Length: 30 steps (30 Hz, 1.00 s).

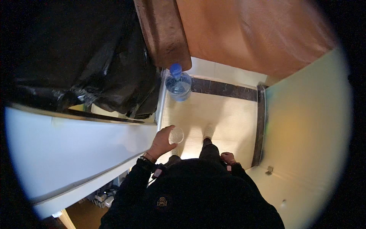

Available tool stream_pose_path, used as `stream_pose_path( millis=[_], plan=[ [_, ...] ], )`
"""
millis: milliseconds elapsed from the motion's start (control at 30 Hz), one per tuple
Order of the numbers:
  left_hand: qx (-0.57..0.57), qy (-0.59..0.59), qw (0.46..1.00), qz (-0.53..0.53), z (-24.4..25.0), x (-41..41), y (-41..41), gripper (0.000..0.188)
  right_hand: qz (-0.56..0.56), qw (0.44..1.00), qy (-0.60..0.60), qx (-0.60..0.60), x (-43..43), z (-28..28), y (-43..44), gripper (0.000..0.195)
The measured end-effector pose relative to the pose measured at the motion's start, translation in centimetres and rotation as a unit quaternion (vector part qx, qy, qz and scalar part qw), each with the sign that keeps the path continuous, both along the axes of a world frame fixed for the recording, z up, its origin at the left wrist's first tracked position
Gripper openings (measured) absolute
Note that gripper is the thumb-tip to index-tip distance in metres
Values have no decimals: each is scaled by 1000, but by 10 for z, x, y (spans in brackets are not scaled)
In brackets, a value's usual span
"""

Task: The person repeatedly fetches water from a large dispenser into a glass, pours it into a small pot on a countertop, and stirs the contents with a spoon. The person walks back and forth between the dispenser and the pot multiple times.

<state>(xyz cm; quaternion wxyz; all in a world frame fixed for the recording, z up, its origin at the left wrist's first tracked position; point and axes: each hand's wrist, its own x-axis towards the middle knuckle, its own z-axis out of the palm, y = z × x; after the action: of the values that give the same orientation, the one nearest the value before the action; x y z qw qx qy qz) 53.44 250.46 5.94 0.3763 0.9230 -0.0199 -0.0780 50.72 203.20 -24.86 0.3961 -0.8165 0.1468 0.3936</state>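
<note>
My left hand (162, 143) grips a clear, transparent cup (176, 136) by its rim and side, thumb and fingers around it. No drink can be made out inside the cup. Low at my right side, my right hand (228, 157) hangs by my leg with its fingers curled, and no object shows in it. Beyond the cup, on the pale floor, stands a large clear-blue water bottle (179, 88) with a blue cap (175, 68). It is apart from both hands.
Black plastic sheeting (114, 71) drapes at the upper left, above a white panel (91, 143). A brown, worn padded piece (167, 34) overhangs near the bottle. Orange-brown covering (223, 31) fills the top right. A pale wall (300, 114) rises at right, with dark edging (259, 126) along the floor (228, 114).
</note>
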Motion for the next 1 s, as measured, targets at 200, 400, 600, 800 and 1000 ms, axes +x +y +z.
stream_pose_path(
  millis=[200, 400, 600, 800, 1000],
  plan=[
    [-32, 81, 986, 143, 4, 54, -45, 79, 350, 912, -207, 56, 182, -34, -62, 25],
    [-12, 85, 967, 241, 3, 82, -61, 80, 396, 903, -151, -75, 377, 29, 45, 36],
    [-81, 70, 926, 362, -43, 122, -62, 80, 461, 854, -230, 72, 479, 68, 189, 35],
    [-65, 21, 915, 397, -116, 185, -65, 82, 618, 733, -278, 56, 516, 124, 308, 31],
    [-148, 62, 851, 500, -169, 233, -96, 78, 683, 586, -411, 146, 556, 103, 412, 20]
  ],
)
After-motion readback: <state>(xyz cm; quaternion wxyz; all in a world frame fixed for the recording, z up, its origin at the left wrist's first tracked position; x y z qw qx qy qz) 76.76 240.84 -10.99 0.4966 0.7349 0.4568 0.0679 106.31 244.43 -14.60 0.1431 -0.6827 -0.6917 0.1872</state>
